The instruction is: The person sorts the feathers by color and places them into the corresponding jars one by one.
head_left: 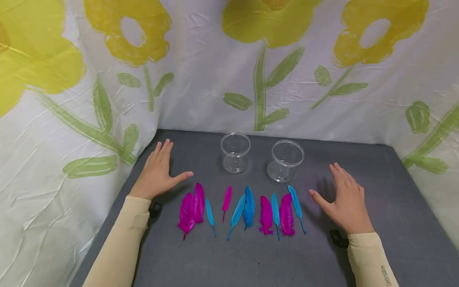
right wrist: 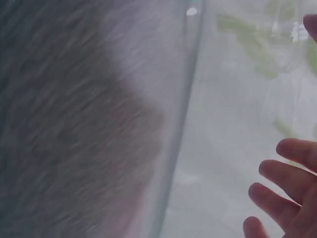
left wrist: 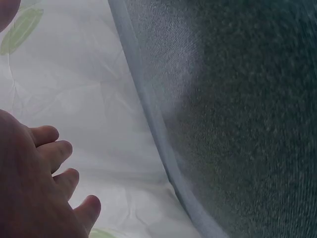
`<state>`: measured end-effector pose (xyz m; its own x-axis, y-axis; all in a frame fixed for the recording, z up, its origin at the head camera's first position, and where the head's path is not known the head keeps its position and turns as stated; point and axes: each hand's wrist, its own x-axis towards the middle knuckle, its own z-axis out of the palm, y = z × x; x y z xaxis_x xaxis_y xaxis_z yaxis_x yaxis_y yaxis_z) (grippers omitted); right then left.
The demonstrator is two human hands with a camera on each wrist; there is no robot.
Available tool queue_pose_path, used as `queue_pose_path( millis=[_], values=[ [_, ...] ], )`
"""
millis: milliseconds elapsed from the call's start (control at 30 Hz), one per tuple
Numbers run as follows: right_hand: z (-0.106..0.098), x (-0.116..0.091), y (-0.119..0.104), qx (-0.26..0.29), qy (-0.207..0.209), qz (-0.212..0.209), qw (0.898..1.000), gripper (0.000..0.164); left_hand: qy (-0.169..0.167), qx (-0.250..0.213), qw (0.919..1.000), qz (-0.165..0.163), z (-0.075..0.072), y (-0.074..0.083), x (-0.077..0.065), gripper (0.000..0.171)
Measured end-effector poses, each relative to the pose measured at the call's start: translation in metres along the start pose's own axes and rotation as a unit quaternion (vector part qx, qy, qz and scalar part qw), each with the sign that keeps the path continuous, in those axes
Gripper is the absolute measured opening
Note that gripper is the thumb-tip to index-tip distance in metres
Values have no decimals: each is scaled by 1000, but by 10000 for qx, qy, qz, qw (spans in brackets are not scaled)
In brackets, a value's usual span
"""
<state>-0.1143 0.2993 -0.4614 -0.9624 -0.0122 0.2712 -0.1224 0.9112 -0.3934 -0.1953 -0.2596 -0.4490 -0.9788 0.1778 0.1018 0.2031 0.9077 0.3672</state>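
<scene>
My left hand (head_left: 155,175) is held above the left side of the grey table, fingers straight and thumb spread, holding nothing. Nearest to it lie two magenta feathers (head_left: 187,215). On the right side my right hand (head_left: 346,201) is likewise spread, with nothing in its grasp; a blue feather (head_left: 295,203) lies to its left. Between the hands runs a row of several magenta and blue feathers, among them a small pink feather (head_left: 227,201) and a darker blue feather (head_left: 249,209). Behind the row stand two clear cups, a left cup (head_left: 235,159) and a right cup (head_left: 283,169).
The grey tabletop (head_left: 215,263) ends at the back against a white cloth (head_left: 201,91) printed with yellow flowers. That cloth also hangs along both sides. A dark wrist camera (head_left: 155,209) sits on the left wrist, another camera (head_left: 338,239) on the right.
</scene>
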Motion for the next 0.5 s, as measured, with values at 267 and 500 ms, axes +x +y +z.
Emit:
queue_pose_path(
  millis=[267,500],
  values=[
    [-4,6,-41,742,533,-771,9928,85,-50,-197,9995,239,5,8,6,127],
    [13,8,-94,973,375,-1576,9820,80,-161,-339,9977,563,14,24,15,124]
  ],
)
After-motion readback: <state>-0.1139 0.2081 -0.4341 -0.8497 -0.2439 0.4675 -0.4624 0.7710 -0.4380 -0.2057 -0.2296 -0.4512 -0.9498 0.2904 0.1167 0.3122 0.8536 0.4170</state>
